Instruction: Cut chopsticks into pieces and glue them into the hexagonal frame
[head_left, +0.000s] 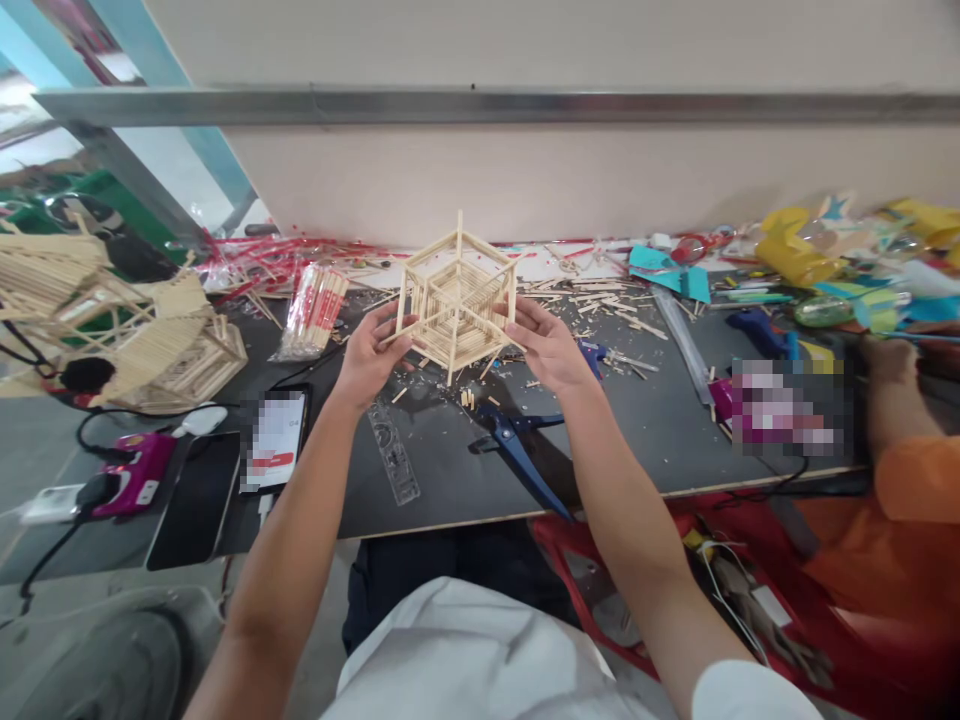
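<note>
Between my two hands a hexagonal frame of thin wooden sticks (452,365) is held up over the dark table, its layered sticks narrowing inward and crossing bars at its middle. My left hand (373,352) is closed on its left edge, thumb toward me. On the right edge, my right hand (551,345) grips the frame with thumb and fingers. Below it on the tabletop are blue-handled cutters (517,455), a clear plastic ruler-like stencil (394,455) and a few short stick pieces (468,400).
Left of me stand a larger stick model (150,340), a packet of sticks (313,310), a lit phone (276,440) and a purple power strip (142,470) with cables. Loose sticks (600,295) litter the back. A co-worker's orange sleeve (915,480) is at right, near a blue glue gun (757,330).
</note>
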